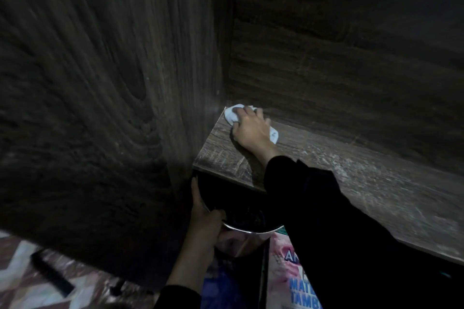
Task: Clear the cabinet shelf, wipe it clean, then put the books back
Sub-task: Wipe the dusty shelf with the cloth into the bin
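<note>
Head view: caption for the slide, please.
Right hand presses white cloth into back-left shelf corner; left hand holds steel bowl below the edge.

Dark wood-grain shelf (pixel 351 183) ran left to right, surface scuffed, streaked pale with dust toward right. White cloth (pixel 232 114) lay crumpled in back left corner, pressed down under right hand (pixel 251 130). Pink-covered book (pixel 283 271), blue lettering, showed below shelf's front edge, partly hidden.
</note>
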